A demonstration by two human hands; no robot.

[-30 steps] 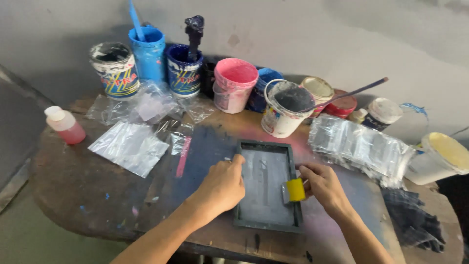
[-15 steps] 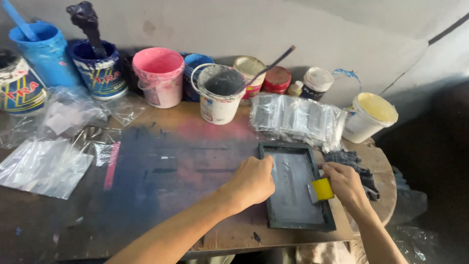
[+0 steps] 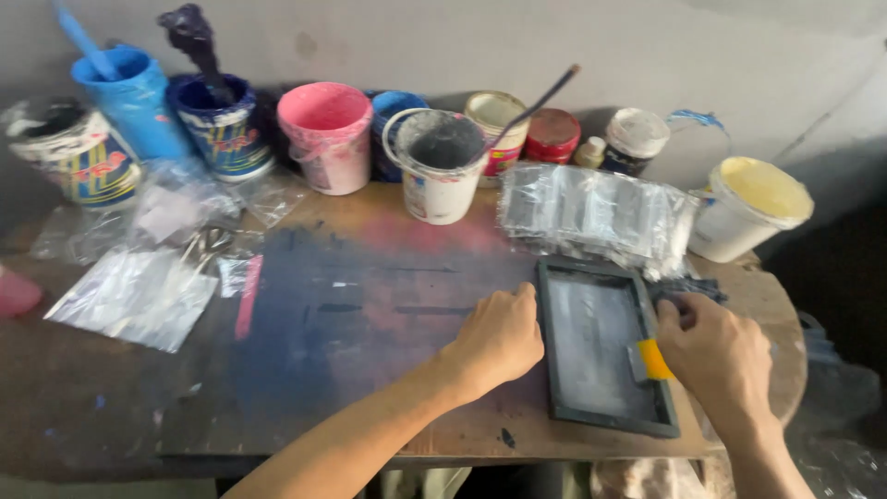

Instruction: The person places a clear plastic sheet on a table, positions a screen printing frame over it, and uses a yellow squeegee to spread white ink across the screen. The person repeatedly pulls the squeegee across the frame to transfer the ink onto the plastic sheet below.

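Frame (image 3: pixel 605 346) slid right; right hand (image 3: pixel 716 356) hides yellow squeegee (image 3: pixel 654 360).

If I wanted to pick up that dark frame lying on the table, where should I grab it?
Probably by its two long side rails, one hand on each. The dark frame lies flat, so its raised edges are what fingers can catch. The left hand already rests at the left rail; the right hand, holding a yellow scraper, is at the right rail.

**Layout, table top**

Frame (image 3: pixel 605 351) lies flat at lower right on table (image 3: pixel 139 416). Left hand (image 3: pixel 499 337) touches its left edge; right hand (image 3: pixel 716 356) at its right edge with squeegee (image 3: pixel 651 360). Bag stack (image 3: pixel 596 217) just behind. Pots (image 3: pixel 434 166) line the upper edge; loose bags (image 3: pixel 134 296) far left.
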